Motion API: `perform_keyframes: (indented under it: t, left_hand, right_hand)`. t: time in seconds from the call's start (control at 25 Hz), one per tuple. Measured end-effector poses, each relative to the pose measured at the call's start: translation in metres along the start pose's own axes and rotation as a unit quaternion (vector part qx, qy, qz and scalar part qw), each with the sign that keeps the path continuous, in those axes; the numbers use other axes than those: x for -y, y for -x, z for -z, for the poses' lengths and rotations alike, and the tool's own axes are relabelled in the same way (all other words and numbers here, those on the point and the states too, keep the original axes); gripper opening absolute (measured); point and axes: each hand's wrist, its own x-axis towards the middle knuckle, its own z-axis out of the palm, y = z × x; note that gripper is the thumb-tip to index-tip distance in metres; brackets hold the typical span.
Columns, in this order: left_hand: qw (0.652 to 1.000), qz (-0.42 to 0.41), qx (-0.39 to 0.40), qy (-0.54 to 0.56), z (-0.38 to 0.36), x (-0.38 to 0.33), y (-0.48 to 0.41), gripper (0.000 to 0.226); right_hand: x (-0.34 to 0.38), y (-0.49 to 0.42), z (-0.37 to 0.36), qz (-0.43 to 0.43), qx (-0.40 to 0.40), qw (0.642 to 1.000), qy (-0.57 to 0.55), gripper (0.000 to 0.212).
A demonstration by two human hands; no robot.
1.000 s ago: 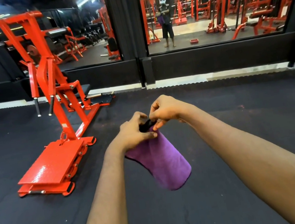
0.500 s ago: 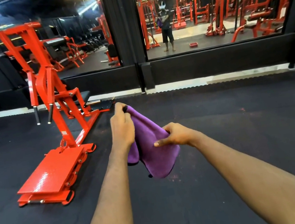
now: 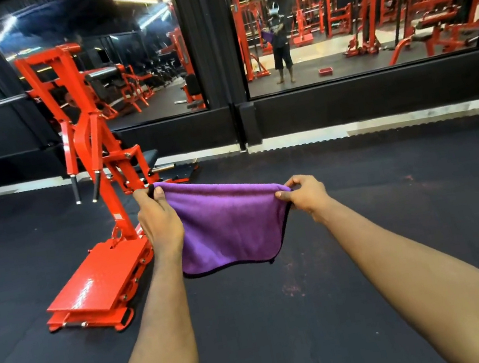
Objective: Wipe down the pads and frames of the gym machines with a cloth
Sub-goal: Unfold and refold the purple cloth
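Purple microfibre cloth [image 3: 230, 230] hangs spread out in the air in front of the person, held up by its two top corners above the black rubber floor [image 3: 396, 218]. Its top edge sags a little between the hands, and the dark-trimmed bottom hem falls free, clear of the floor. At the cloth's left corner the left hand [image 3: 159, 223] has fingers and thumb pinched tight on the fabric; the right hand [image 3: 307, 193] nips the right corner between thumb and forefinger. Both forearms reach out from the near edge, well apart.

On the left stands a red gym machine [image 3: 95, 180], its flat footplate [image 3: 99, 279] lying on the floor near the left forearm, its upright frame rising toward the far wall with two black-tipped handles hanging down. A small black seat pad [image 3: 150, 156] sits behind the frame. The cloth is beside the machine, not touching it.

Along the far wall run large mirrors [image 3: 363, 18], showing the person standing barefoot with the cloth, among rows of red equipment.
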Motion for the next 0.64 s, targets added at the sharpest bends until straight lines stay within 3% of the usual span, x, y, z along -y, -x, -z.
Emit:
perform_keyframes:
  t: [0.24,0.48,0.64]
  left_hand:
    - [0.999,0.036,-0.028,-0.020,0.007,0.004,-0.009,0.030]
    - [0.999,-0.002,-0.043,-0.009,0.001,-0.004,-0.013,0.022]
    - [0.995,-0.032,-0.098,0.020,-0.005,-0.018,-0.006,0.019]
  right_hand:
    - [0.029,-0.010,0.009,-0.026,-0.001,0.993,-0.117,0.021]
    - [0.058,-0.005,0.013,-0.014,-0.105,0.981,-0.162,0.027]
    - [0.064,0.001,0.010,0.055,-0.190,0.971,-0.133,0.009]
